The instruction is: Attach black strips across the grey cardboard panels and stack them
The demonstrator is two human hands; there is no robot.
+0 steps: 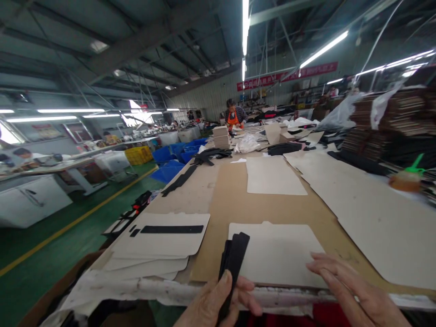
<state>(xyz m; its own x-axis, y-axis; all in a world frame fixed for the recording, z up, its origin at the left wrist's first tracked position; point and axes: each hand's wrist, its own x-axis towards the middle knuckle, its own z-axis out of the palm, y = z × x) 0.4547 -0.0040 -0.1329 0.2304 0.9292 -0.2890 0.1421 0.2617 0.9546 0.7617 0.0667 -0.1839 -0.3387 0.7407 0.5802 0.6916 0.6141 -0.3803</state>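
A bunch of black fabric strips (235, 254) stands up from my left hand (221, 297), whose thumb and fingers are wrapped round its lower part. Just behind it lies a cream board (275, 254) with rounded corners and a small tab on its far edge. Over the board's right corner is my right hand (350, 284), fingers stretched out and holding nothing. Whether its fingertips touch the board I cannot tell. To the left, a stack of similar boards (160, 247) carries one long black strip (172, 230) and two small black pieces on its top sheet.
Farther up the table lies another cream board (274, 175). Large cream sheets (368, 218) cover the right side, near a bottle with a green nozzle (410, 177). Black strips (180, 179) line the left edge. A co-worker in an orange apron (234, 117) stands at the far end.
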